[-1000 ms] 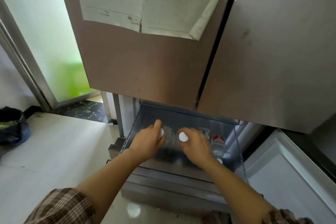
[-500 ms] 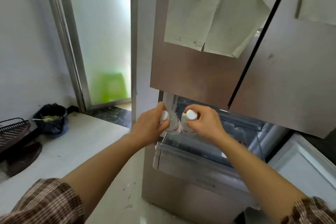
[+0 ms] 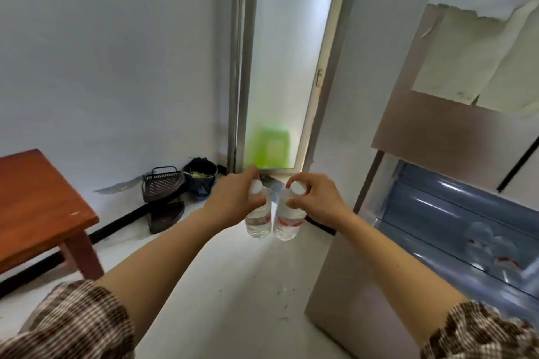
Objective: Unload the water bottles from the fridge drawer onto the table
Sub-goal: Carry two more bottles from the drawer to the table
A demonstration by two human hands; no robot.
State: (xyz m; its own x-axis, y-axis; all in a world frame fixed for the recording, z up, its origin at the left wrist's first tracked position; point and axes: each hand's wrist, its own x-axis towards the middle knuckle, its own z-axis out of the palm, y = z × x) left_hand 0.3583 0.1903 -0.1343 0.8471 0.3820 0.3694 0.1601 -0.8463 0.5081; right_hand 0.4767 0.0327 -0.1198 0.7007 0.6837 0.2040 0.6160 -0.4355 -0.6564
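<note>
The left bottle (image 3: pixel 257 221) and right bottle (image 3: pixel 288 223), small clear plastic water bottles with white caps and red labels, hang upright over the pale floor, all but touching. Each dangles below its own hand, left hand (image 3: pixel 233 199) and right hand (image 3: pixel 316 198), fingers curled round the neck under the cap. I'd judge them full, weighty, thin-walled, maybe cold-slick; the neck is the surest hold. The reddish-brown wooden table (image 3: pixel 38 192) stands off left. The open fridge drawer (image 3: pixel 437 207), with more bottles (image 3: pixel 490 248), sits right.
</note>
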